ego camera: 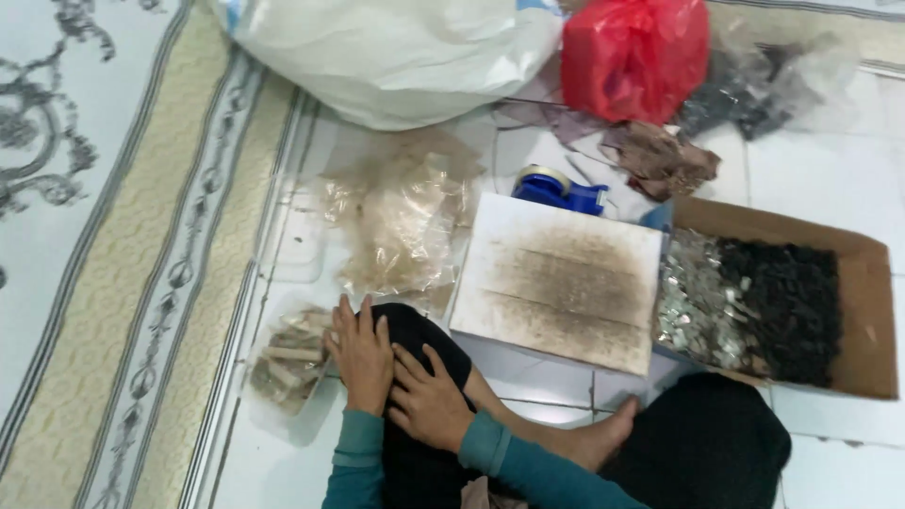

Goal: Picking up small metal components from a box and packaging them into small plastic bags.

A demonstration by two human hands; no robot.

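Both hands idle: left hand [361, 356] and right hand [429, 403] lie flat, empty, on black-clad knee [415, 330]; clear plastic bag of pale sticks [287, 363] at nine o'clock.

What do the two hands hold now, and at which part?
Nothing is held. The left hand and right hand rest flat on the knee.
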